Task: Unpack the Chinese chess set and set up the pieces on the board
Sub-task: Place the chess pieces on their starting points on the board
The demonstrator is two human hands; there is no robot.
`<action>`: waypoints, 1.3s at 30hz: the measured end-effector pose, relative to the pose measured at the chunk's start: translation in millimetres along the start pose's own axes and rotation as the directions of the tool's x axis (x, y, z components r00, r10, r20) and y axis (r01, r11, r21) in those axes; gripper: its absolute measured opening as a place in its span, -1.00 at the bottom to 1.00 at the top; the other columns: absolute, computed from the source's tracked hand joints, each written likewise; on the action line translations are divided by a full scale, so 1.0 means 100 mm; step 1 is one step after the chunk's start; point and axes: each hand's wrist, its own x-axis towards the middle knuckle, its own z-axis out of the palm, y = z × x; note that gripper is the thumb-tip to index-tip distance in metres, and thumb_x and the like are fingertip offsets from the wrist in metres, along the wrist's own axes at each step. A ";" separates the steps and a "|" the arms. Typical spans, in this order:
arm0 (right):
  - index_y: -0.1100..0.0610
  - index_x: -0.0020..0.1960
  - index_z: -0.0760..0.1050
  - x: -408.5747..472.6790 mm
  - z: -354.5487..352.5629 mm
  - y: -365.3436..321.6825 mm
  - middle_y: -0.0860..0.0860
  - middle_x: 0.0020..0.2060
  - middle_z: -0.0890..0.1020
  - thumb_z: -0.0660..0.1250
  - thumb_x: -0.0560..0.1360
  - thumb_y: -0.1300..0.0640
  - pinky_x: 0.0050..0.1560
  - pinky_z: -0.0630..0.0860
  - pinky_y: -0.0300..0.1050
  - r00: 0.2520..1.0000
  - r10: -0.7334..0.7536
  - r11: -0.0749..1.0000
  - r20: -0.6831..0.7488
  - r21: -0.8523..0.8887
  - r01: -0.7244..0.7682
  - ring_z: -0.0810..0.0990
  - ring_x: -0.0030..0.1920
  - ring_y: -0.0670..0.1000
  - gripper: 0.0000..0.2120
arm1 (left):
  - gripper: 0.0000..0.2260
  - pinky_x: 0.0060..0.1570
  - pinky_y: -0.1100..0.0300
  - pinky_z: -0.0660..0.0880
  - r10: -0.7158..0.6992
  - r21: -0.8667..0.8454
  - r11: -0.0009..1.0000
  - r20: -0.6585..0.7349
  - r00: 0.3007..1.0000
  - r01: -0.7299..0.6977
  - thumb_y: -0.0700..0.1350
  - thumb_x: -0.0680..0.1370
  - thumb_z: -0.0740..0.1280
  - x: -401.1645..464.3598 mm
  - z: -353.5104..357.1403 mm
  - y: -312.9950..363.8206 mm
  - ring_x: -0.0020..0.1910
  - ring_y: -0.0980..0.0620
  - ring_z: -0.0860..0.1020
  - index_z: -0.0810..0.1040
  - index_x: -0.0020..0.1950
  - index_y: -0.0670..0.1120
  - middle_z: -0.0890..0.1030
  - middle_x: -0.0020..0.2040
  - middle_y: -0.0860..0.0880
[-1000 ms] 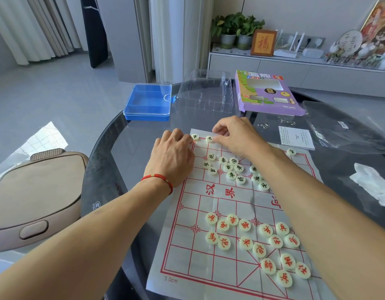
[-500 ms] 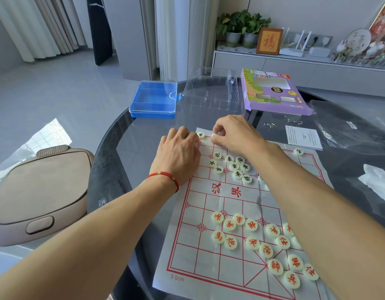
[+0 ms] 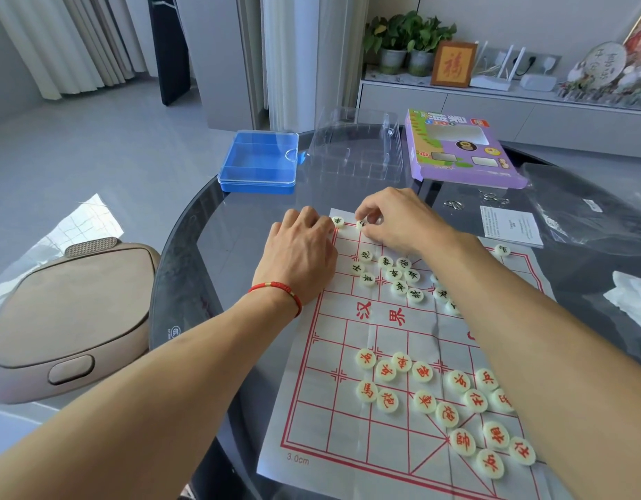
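A white paper chess board (image 3: 351, 355) with red lines lies on the dark glass table. Several black-lettered pieces (image 3: 391, 274) sit loose on its far half, several red-lettered pieces (image 3: 441, 398) on its near half. One black piece (image 3: 337, 221) stands at the far left corner, another (image 3: 502, 250) near the far right corner. My left hand (image 3: 299, 256) rests palm down on the board's far left edge. My right hand (image 3: 394, 218) pinches a black piece (image 3: 362, 224) on the far row, beside the corner piece.
A blue plastic box (image 3: 259, 162), a clear plastic tray (image 3: 355, 149) and a purple cardboard package (image 3: 459, 149) stand at the table's far side. A paper leaflet (image 3: 510, 225), a plastic bag (image 3: 582, 207) and white tissue (image 3: 633, 301) lie right. A beige chair (image 3: 66, 319) sits left.
Both hands stay at the board's far left corner. My right hand's fingertips shifted slightly on the second piece of the far row. The view moved a little.
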 end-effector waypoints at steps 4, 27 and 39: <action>0.01 0.14 0.67 0.01 0.00 0.01 -0.05 -0.05 0.65 0.45 0.50 0.18 -0.07 0.40 -0.16 1.000 -0.007 1.000 0.013 0.005 0.007 0.60 0.01 0.01 -0.77 | -0.73 0.17 0.08 0.41 0.002 -0.001 1.000 0.003 1.000 -0.002 0.02 0.66 0.17 -0.01 0.00 0.00 0.16 -0.03 0.41 0.51 0.31 0.01 0.50 0.23 0.00; -0.07 -0.02 0.67 -0.30 -0.26 -0.14 -0.14 -0.23 0.65 0.50 0.45 0.06 -0.16 0.55 -0.12 0.964 -0.152 0.985 0.220 -0.049 0.166 0.63 -0.16 -0.11 -0.88 | -0.73 0.14 0.07 0.42 -0.001 0.007 1.000 0.002 1.000 0.001 0.01 0.66 0.16 -0.01 -0.02 0.01 0.14 -0.05 0.42 0.52 0.29 0.00 0.51 0.23 -0.02; -0.04 0.01 0.69 -0.32 -0.23 -0.16 -0.14 -0.19 0.65 0.48 0.52 0.08 -0.10 0.60 -0.07 0.969 -0.170 0.985 0.181 0.004 0.172 0.64 -0.14 -0.09 -0.92 | -0.73 0.14 0.09 0.40 -0.004 -0.004 1.000 -0.001 1.000 0.004 0.01 0.67 0.16 0.00 -0.01 0.01 0.14 -0.05 0.42 0.53 0.29 0.00 0.51 0.22 -0.02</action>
